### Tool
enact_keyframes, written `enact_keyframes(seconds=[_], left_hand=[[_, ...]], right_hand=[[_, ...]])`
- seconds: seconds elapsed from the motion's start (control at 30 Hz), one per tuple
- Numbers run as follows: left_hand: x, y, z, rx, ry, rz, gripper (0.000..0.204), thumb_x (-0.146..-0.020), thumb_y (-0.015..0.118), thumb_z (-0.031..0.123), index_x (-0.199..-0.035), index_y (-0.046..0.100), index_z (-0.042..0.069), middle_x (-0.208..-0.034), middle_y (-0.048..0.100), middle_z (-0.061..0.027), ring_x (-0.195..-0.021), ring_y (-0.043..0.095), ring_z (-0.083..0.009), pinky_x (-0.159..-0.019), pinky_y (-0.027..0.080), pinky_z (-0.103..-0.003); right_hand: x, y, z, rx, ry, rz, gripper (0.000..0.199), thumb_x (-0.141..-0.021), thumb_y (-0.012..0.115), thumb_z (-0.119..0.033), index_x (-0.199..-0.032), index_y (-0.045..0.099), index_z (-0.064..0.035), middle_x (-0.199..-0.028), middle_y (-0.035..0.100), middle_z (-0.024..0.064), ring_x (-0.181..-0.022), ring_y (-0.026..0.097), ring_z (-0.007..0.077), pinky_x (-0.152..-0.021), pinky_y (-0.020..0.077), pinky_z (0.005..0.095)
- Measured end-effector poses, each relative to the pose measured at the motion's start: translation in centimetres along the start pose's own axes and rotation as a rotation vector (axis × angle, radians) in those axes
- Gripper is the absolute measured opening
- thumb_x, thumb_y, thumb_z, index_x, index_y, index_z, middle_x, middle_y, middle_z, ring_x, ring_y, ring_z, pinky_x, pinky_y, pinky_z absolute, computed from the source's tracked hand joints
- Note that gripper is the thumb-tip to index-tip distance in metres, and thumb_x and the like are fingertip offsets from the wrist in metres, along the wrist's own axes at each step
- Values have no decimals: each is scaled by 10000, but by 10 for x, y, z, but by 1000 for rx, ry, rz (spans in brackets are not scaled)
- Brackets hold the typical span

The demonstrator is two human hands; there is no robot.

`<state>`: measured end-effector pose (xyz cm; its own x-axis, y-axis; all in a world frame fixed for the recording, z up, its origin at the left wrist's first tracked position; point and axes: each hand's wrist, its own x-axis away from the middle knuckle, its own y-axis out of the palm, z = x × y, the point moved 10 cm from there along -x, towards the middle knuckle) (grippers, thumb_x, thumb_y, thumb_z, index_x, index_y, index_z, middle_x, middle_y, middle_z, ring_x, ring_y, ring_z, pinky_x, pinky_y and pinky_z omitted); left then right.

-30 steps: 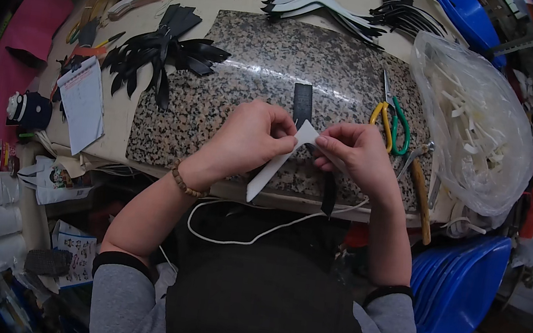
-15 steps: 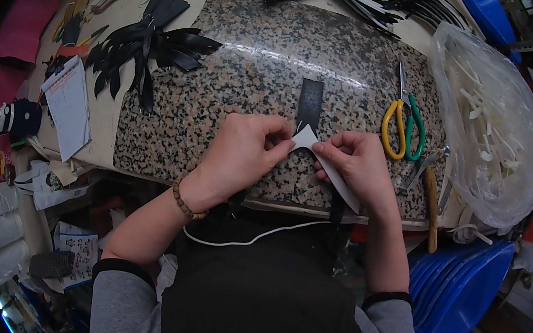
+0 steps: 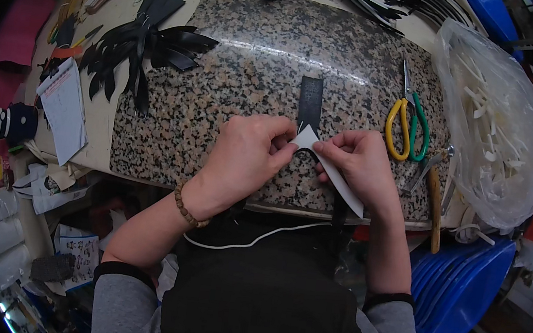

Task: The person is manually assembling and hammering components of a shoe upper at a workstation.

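My left hand (image 3: 256,151) and my right hand (image 3: 361,167) meet over the near part of a speckled stone slab. Between them is a forked strip, white on the upward side, whose white face (image 3: 307,137) bends to a point at the top. The left fingertips pinch one side of it, and the right thumb and fingers pinch the other. One tail of the strip runs down below my right hand. A flat black strip (image 3: 311,99) lies on the slab just beyond the point; whether it joins the white piece is hard to tell.
Right of my hands lie scissors (image 3: 408,130) with yellow and green handles, and a hammer (image 3: 434,202) with a wooden handle. A clear plastic bag (image 3: 494,133) of white scraps stands beyond them. Bundled black strips (image 3: 142,44) lie on the slab's left, near a notepad (image 3: 62,110).
Both hands hold the same pinch on the strip, with only slight finger movement. The whole view has shifted a little.
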<state>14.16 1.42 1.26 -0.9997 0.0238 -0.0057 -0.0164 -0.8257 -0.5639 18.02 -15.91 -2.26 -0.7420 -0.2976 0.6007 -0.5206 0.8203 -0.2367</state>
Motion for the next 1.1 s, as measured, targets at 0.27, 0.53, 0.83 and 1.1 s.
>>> enact_keyframes(seconds=[0.27,0.53,0.83,1.1], left_hand=[[1,0,20,-189,179,7,230,-881,787,75,-1110,778,48,-788,696,-74,-677,713,-213,-626,578,-336],[8,20,42,-605,333,-170,364,-874,729,83,-1238,745,83,-980,617,-76,-787,674,-242,-674,569,-386],[4,12,45,-399,477,-175,375,-848,745,32,-1221,704,33,-1070,622,-118,-947,677,-300,-796,580,-396],[21,-12,27,-380,363,-205,378,-847,778,25,-1219,713,48,-1014,647,-111,-837,698,-288,-734,589,-393]], right_hand=[[-2,0,3,22,0,24,239,-959,771,-145,-897,753,84,-706,742,109,-593,739,165,-535,565,278],[29,-10,21,-213,6,3,163,-950,775,-77,-991,743,78,-828,770,111,-721,764,148,-632,601,254],[48,-8,37,-184,9,4,163,-964,774,-80,-1042,742,60,-911,772,97,-774,753,134,-695,608,239],[44,26,27,-86,21,-96,181,-985,735,-125,-1003,752,54,-822,775,83,-724,737,112,-670,572,244]])
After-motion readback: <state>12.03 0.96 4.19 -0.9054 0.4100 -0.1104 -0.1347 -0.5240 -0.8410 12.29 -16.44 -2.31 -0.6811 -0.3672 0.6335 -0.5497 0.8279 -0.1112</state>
